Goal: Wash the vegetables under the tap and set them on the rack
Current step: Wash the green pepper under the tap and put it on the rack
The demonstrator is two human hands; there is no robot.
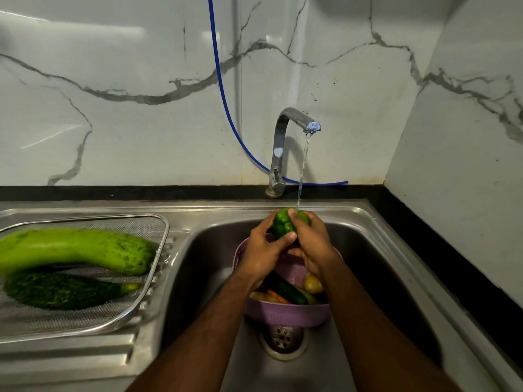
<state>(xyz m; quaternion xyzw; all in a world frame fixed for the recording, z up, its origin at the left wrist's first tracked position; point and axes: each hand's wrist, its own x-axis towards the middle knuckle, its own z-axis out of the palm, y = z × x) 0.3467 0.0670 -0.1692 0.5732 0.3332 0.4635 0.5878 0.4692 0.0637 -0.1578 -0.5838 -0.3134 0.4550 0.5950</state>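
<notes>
As water runs in a thin stream from the chrome tap [297, 120], a person holds a green bell pepper [284, 224] directly under the flow, above the steel sink [382, 278]. Both hands are wrapped around the pepper: the left hand [261, 250] cups it from the left with the thumb pressed across its lower front, while the right hand [311, 241] grips it from the right, fingers curled over the top. The stream lands on the pepper's upper side, between the fingertips.

Below the hands, a lilac plastic colander [285, 315] sits in the basin just beyond the drain [282, 339]. It holds more vegetables: a dark green cucumber [291, 292], an orange carrot [278, 297] and a pale yellow potato [312, 283], partly hidden by the forearms.

To the left, on the ribbed draining board, a wire-mesh rack [85, 318] carries two vegetables lying side by side: a long, light green bottle gourd [76, 248] at the back and a darker, rough-skinned gourd [62, 291] in front of it, both wet-looking and touching along their length.

A blue hose [223, 89] hangs down the marble-patterned wall [113, 123] and curls behind the tap's base along the black counter edge [141, 192].
</notes>
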